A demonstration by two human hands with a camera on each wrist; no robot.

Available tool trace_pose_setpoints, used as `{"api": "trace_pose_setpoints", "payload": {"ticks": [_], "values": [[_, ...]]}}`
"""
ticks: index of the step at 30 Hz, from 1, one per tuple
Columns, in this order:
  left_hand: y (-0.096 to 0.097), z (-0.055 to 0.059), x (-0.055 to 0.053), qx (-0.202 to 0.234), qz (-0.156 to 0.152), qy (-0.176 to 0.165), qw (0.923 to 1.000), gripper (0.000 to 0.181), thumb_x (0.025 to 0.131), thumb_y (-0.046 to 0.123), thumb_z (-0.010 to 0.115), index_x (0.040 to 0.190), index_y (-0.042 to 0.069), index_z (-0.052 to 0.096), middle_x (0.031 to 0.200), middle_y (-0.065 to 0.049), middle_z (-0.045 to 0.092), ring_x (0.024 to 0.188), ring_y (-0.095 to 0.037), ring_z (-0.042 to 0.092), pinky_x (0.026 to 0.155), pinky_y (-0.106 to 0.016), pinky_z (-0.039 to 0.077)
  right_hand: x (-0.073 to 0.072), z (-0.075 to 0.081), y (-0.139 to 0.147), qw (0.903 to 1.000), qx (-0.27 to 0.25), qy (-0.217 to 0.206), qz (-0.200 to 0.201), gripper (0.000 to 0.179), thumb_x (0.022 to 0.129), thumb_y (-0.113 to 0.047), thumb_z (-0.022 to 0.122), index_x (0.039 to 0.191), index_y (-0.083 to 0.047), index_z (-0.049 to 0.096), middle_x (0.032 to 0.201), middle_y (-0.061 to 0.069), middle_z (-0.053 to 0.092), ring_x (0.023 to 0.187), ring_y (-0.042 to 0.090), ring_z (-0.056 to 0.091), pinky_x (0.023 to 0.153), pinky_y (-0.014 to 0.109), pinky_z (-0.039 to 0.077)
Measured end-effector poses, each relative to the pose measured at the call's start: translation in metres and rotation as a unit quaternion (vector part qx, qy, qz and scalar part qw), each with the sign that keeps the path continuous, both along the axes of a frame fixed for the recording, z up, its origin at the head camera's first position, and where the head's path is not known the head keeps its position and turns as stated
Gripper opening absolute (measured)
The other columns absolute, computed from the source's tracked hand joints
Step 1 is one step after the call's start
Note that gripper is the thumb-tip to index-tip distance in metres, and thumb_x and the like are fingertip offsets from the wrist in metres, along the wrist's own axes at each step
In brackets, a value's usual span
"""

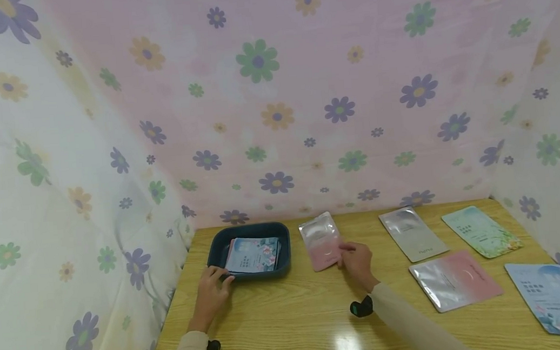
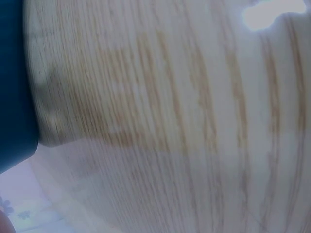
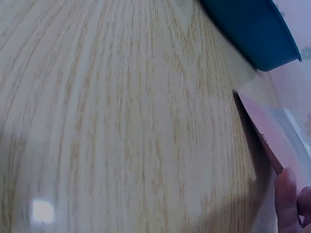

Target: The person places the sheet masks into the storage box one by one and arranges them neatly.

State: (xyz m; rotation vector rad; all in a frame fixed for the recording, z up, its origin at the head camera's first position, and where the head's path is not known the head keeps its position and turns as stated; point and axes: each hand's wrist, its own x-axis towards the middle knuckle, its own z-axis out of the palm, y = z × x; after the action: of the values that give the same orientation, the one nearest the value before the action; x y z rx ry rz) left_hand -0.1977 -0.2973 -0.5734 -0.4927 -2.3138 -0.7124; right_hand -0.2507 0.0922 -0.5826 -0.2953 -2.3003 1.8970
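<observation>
My left hand (image 1: 211, 292) grips the front left corner of a dark blue plastic basin (image 1: 286, 250). Inside lie stacked face mask packets, a light blue one with flowers (image 1: 253, 254) on top. To the basin's right, my right hand (image 1: 358, 264) pinches the lower right edge of a pink and silver face mask packet (image 1: 321, 242). Seen from the right wrist, this pink packet (image 3: 272, 136) is tilted, its near edge raised off the wood between thumb and finger. In the left wrist view the basin's side (image 2: 14, 87) fills the left edge, and most of the left hand is hidden.
On the right of the wooden table (image 1: 290, 326) lie a grey-silver packet (image 1: 413, 233), a larger pink packet (image 1: 455, 280), a green packet (image 1: 481, 231) and a blue flowered packet (image 1: 557, 299). Flower-printed curtains (image 1: 307, 140) enclose the back and both sides.
</observation>
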Motion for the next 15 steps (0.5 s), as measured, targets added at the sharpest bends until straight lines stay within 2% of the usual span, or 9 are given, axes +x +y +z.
{"api": "trace_pose_setpoints", "payload": {"ticks": [5,11,15], "values": [[0.000,0.000,0.000,0.002,-0.001,-0.001,1.0000,0.020,0.069,-0.001,0.081,0.080,0.003,0.065,0.079,-0.009,0.054,0.075,-0.028,0.051,0.090,-0.063,0.037,0.000,-0.001,0.010,0.9999,-0.009,-0.010,-0.003,0.026,0.082,0.010,0.053,0.103,0.009,0.067,0.062,0.016,0.063,0.049,0.018,0.059,0.045,0.021,0.044],[-0.001,-0.002,-0.001,0.003,0.004,-0.009,0.9999,0.019,0.070,0.001,0.080,0.080,0.004,0.065,0.080,-0.008,0.053,0.077,-0.028,0.052,0.093,-0.063,0.034,-0.001,0.001,0.022,0.9996,0.008,-0.025,0.007,0.025,0.083,0.006,0.057,0.104,0.005,0.069,0.086,0.017,0.067,0.060,0.021,0.063,0.054,0.019,0.045],[-0.002,-0.001,-0.002,0.000,0.005,-0.005,1.0000,0.020,0.069,0.001,0.081,0.080,0.005,0.065,0.080,-0.008,0.054,0.075,-0.028,0.054,0.093,-0.065,0.034,-0.002,0.007,0.027,0.9996,0.006,-0.028,0.008,0.025,0.083,0.007,0.056,0.104,0.006,0.068,0.090,0.021,0.066,0.061,0.021,0.065,0.052,0.020,0.046]]}}
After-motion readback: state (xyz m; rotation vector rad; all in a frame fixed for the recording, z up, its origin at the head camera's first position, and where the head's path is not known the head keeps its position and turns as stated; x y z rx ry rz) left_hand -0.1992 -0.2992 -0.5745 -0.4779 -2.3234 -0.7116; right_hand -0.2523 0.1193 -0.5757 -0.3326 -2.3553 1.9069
